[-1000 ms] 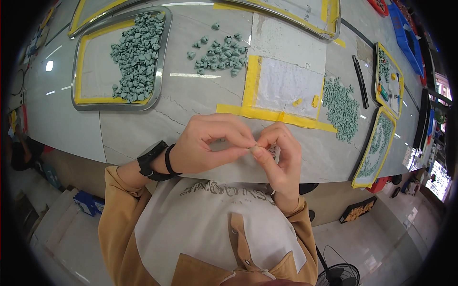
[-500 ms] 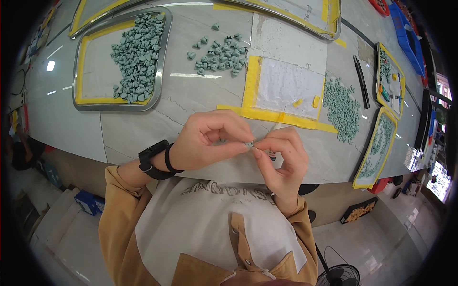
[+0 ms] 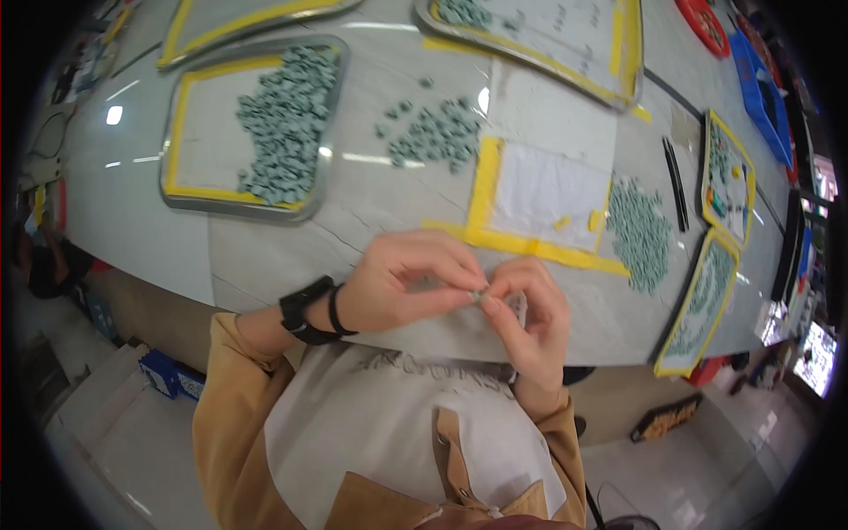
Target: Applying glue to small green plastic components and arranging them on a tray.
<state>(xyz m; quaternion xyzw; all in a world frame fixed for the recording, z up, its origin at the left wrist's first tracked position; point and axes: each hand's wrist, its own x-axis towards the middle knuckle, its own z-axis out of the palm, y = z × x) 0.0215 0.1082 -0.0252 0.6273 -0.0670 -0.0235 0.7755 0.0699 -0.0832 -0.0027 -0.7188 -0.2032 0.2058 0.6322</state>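
Observation:
Over the table's front edge, my left hand (image 3: 402, 281) and my right hand (image 3: 534, 318) meet fingertip to fingertip. Between their thumbs and forefingers is a small grey-green piece (image 3: 478, 296), mostly covered by the fingers; its exact shape is too small to make out. Both hands are closed in a pinch on it. Beyond them lies a loose pile of larger grey-green pieces (image 3: 439, 132), and to the right spreads a heap of much smaller green pieces (image 3: 639, 231). A white sheet edged with yellow tape (image 3: 546, 199) lies just past my right hand.
At the left, a metal-rimmed tray (image 3: 168, 163) holds many grey-green pieces. Another tray (image 3: 638, 62) stands at the far side. Black pens (image 3: 676, 184) lie on the right, near two yellow-edged trays (image 3: 751, 190) (image 3: 678, 329). A blue bin (image 3: 761, 102) stands beyond.
The whole view has shifted, so the table and hands sit lower and further right in it. Both hands keep their pinch on the small piece, with the fingertips turned slightly.

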